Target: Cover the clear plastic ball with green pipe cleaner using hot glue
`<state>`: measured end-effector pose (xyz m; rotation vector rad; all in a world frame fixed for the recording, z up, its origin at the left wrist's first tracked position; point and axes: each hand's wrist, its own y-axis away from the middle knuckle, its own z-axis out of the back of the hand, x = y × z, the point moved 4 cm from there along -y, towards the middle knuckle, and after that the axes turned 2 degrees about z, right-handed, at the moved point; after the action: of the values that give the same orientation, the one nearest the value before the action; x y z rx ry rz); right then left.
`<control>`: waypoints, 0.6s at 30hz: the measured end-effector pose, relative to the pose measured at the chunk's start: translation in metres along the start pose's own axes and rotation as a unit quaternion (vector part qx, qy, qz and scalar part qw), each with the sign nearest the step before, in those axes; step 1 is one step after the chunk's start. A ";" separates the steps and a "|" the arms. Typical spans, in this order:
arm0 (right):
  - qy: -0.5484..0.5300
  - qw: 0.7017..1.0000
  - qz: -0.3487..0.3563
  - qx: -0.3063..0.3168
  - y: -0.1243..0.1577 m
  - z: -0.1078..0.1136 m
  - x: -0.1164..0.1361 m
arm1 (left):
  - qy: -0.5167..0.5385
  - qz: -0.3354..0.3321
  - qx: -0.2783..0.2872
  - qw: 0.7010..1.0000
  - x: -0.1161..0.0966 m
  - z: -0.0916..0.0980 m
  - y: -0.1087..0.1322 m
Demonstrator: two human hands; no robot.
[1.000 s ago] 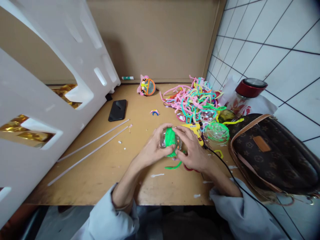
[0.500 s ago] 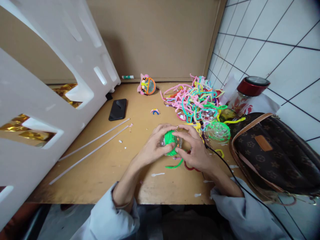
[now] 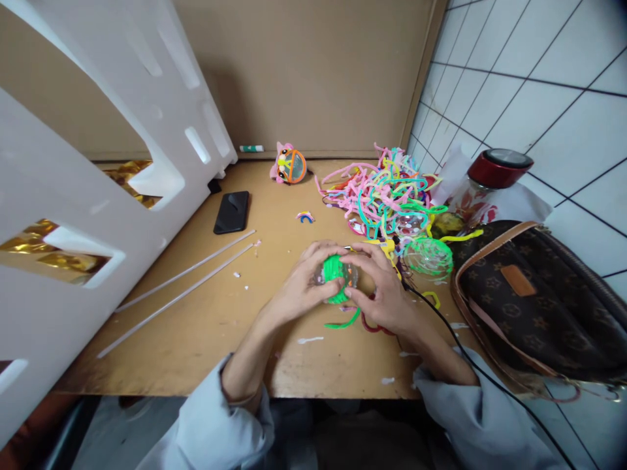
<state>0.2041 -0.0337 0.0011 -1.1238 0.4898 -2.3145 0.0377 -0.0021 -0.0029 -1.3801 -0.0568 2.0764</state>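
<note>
Between my two hands sits a clear plastic ball [image 3: 335, 273] with bright green pipe cleaner wrapped in a band around it. My left hand [image 3: 304, 282] curls round its left side, the thumb pressed on the green band. From the right, my right hand [image 3: 379, 285] grips it with thumb and fingertips. A loose green pipe cleaner [image 3: 343, 323] and a dark red one [image 3: 375, 325] lie on the table just below the ball. Right beyond my right hand is a yellow glue gun [image 3: 386, 247], partly hidden, with its black cord running toward me.
A tangled heap of pipe cleaners [image 3: 386, 192] lies at back right, near a green-wrapped clear ball [image 3: 428, 256]. A brown handbag [image 3: 533, 300] and red-lidded bottle [image 3: 494, 173] stand at right. On the left are two white sticks [image 3: 181, 290], a black phone [image 3: 232, 212] and a white plastic frame [image 3: 161, 150].
Both hands keep nearly the same hold on the ball. The whole view has shifted very slightly; nothing on the table has visibly moved.
</note>
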 end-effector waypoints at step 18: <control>0.002 0.996 0.038 -0.080 -0.001 0.011 0.009 | 0.030 0.030 -0.031 0.999 0.008 0.005 -0.003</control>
<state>0.2080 -0.0391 0.0138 -1.1519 0.7187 -2.2441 0.0330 0.0063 -0.0062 -1.4963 -0.0561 2.0962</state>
